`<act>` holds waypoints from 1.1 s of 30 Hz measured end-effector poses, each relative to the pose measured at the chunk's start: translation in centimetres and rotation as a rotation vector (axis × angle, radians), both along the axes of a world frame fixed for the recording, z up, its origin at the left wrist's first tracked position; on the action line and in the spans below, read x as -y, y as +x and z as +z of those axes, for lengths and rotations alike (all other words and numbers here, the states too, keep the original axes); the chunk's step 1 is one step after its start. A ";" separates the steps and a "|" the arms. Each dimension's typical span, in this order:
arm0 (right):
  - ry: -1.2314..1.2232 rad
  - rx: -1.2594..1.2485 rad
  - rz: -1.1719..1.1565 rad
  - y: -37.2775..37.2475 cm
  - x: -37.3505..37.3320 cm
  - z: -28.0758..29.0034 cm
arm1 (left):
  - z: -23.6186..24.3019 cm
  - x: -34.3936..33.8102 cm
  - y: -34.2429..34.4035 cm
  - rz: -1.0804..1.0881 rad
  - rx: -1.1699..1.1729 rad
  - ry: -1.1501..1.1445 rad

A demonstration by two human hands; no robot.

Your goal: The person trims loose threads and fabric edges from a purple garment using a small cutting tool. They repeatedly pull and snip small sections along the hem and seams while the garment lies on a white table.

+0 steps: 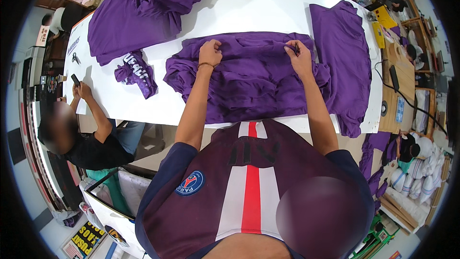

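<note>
A rumpled purple garment lies spread on the white table right in front of me. My left hand, with a thin band at the wrist, is closed at the far left part of the garment, its fingertips pinching the cloth. At the far right part, my right hand is closed with a small dark tool in its fingers; its exact kind is too small to tell. The right fingertips also touch the fabric edge.
A big heap of purple cloth sits at the far left, a small printed purple piece below it. More purple cloth lies right. Scissors rest near the left edge of the white table. A seated person holds a phone.
</note>
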State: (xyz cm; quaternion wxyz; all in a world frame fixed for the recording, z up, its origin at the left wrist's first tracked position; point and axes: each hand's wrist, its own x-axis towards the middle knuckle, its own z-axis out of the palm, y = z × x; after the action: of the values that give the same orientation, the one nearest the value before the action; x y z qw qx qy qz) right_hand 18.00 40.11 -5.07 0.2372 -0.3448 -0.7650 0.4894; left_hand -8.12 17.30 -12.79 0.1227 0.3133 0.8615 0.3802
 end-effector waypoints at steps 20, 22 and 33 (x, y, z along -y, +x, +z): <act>-0.269 -0.016 0.033 7.1 2.9 -1.0 | 3.3 -2.2 -1.6 -0.431 -0.239 -0.403; -0.265 0.013 0.034 7.7 3.0 -1.4 | 4.1 -0.9 -1.0 -0.415 -0.240 -0.341; -0.150 0.105 0.057 8.7 4.5 -4.5 | 6.7 1.4 14.1 -0.376 -0.153 0.279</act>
State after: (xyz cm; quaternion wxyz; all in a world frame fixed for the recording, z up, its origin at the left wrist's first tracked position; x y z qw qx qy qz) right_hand 26.70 35.60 -9.54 0.1562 -0.3651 -0.7471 0.5330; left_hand 5.95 15.91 -6.12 0.0815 0.5099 0.7340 0.4413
